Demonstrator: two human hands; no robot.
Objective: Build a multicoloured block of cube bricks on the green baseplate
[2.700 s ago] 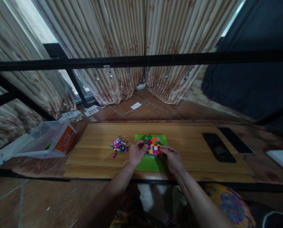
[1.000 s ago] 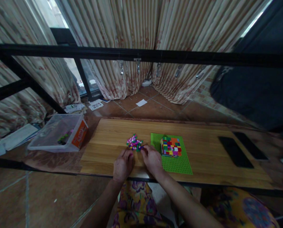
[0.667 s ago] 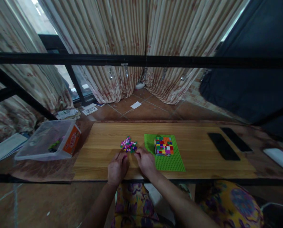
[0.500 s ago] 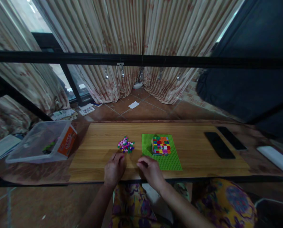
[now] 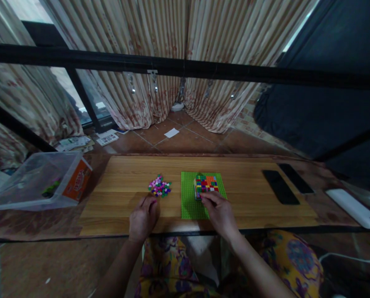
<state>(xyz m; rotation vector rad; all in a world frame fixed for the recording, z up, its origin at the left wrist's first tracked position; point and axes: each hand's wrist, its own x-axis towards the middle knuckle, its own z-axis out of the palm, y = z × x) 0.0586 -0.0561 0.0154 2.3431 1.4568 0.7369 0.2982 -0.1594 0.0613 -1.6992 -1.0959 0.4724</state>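
My left hand [image 5: 143, 218] rests on the table just in front of a pile of small toy bricks [image 5: 159, 186] in pink, purple, green and white. Its fingers are closed, with a bit of pink showing at the tips that looks like a small brick. My right hand [image 5: 221, 214] is over the green baseplate [image 5: 188, 209], thumb and finger pinched at the near left edge of a multicoloured brick block [image 5: 207, 182]. Whatever those fingertips hold is too small to make out. The right hand covers the block's near right part.
Two dark phones [image 5: 280, 187] [image 5: 296, 178] lie at the table's right. A clear plastic box [image 5: 48, 182] with an orange label stands left of the wooden table [image 5: 110, 207]. A white power strip [image 5: 354, 209] lies beyond the right end.
My right hand has gone from the block to the loose bricks, then back right to the block. My left hand left the block and now stays near the pile. The camera view has shifted.
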